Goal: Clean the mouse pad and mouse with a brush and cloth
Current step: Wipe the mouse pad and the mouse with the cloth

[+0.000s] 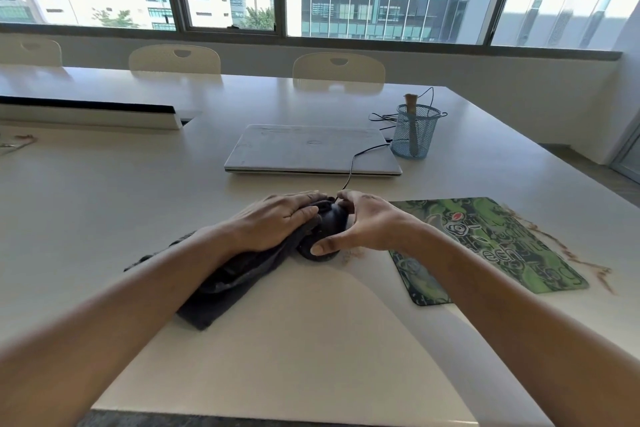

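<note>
- Both hands meet at the mouse, which sits on the table just left of the pad, its long axis pointing toward the laptop.
- Right hand clasps the mouse with the thumb at the near end and fingers at the far end.
- Left hand presses the cloth flat against the mouse's left flank.
- Brush stands in the cup, well apart; crumbs lie beside the mouse.

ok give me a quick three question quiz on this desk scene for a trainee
1. True or false: the mouse sits off the mouse pad, on the table.
2. What does the left hand press on the mouse: A cloth, B tissue, C sponge?
3. Fill in: the brush stands in the blue mesh ___.
Key: 1 true; 2 A; 3 cup.
</note>
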### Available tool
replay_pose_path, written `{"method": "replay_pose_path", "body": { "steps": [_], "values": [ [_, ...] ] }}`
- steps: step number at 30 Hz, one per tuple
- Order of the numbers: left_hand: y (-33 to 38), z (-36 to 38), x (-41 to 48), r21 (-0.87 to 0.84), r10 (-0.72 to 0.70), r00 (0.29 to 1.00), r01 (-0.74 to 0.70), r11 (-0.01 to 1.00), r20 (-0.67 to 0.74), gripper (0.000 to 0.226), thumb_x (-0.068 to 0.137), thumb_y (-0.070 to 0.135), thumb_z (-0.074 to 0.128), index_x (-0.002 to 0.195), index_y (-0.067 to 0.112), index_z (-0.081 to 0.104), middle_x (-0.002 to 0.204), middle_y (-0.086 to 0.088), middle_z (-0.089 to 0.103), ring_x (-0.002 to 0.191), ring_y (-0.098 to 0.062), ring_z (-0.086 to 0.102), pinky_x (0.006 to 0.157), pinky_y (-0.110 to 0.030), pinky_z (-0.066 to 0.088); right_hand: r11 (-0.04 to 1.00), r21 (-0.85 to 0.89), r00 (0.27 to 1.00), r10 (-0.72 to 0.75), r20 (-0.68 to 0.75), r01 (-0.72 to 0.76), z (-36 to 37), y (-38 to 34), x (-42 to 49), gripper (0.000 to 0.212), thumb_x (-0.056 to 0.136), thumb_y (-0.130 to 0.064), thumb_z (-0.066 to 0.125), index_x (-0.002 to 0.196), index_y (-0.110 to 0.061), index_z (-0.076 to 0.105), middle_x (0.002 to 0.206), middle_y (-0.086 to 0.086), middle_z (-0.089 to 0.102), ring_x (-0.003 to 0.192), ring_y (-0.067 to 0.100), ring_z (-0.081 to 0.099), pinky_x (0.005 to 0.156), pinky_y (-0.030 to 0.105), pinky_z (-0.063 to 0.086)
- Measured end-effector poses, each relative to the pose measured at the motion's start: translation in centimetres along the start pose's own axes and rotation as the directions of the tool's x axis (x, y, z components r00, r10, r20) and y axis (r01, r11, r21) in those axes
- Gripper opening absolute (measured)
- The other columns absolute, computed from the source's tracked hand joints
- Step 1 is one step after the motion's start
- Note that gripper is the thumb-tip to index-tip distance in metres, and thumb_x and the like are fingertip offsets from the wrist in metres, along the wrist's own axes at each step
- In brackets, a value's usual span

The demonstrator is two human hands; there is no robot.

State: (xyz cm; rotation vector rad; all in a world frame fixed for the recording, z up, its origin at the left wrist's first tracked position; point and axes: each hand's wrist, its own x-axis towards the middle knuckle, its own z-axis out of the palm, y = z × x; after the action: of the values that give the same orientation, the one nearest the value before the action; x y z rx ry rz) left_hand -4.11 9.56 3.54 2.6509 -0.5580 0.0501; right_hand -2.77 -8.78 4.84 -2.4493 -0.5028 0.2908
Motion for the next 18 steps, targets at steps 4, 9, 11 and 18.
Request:
{"method": "replay_pose_path", "body": {
  "steps": [4, 9, 11, 18],
  "values": [
    [-0.1, -0.2, -0.9, -0.035, 0.058, 0.998, -0.058, 0.998, -0.024, 0.038, 0.098, 0.027, 0.038, 0.136, 0.025, 0.045, 0.141, 0.007, 0.047, 0.129, -0.009, 0.043, 0.109, -0.026, 0.031, 1.000, 0.020, 1.000, 0.010, 0.016, -0.010, 0.0, 0.2, 0.2, 0.076, 0.050, -0.053, 0.084, 0.109, -0.021, 0.048, 0.113, -0.003, 0.059, 0.110, 0.017, 0.053, 0.089, 0.027, 0.042],
    [-0.9, -0.2, -3.7, -0.007, 0.206, 0.977, -0.207, 0.978, -0.056, 0.042, 0.097, 0.018, 0.042, 0.139, 0.018, 0.040, 0.141, 0.016, 0.034, 0.131, 0.004, 0.028, 0.107, -0.003, 0.014, 1.000, 0.012, 1.000, 0.001, 0.008, -0.001, 0.1, 0.4, 0.3, 0.087, 0.049, -0.055, 0.084, 0.120, -0.016, 0.051, 0.121, -0.003, 0.059, 0.117, 0.014, 0.051, 0.103, 0.033, 0.041],
    [-1.0, -0.2, -3.8, 0.014, 0.220, 0.975, -0.220, 0.976, -0.034, 0.043, 0.097, 0.018, 0.041, 0.140, 0.018, 0.038, 0.141, 0.017, 0.031, 0.131, 0.006, 0.025, 0.106, -0.001, 0.012, 1.000, 0.015, 1.000, -0.005, 0.007, 0.005, 0.2, 0.4, 0.2, 0.088, 0.050, -0.054, 0.084, 0.122, -0.017, 0.051, 0.122, -0.004, 0.058, 0.119, 0.013, 0.050, 0.103, 0.033, 0.040],
    [-1.4, -0.7, -0.4, -0.035, 0.109, 0.993, -0.107, 0.994, 0.050, 0.039, 0.098, 0.015, 0.038, 0.137, 0.017, 0.043, 0.140, 0.003, 0.047, 0.127, -0.009, 0.043, 0.106, -0.019, 0.029, 1.000, 0.027, 1.000, -0.004, 0.016, 0.004, 0.1, 0.0, -0.2, 0.073, 0.052, -0.050, 0.085, 0.111, -0.021, 0.055, 0.114, -0.005, 0.062, 0.113, 0.013, 0.054, 0.100, 0.033, 0.044]
  ]
}}
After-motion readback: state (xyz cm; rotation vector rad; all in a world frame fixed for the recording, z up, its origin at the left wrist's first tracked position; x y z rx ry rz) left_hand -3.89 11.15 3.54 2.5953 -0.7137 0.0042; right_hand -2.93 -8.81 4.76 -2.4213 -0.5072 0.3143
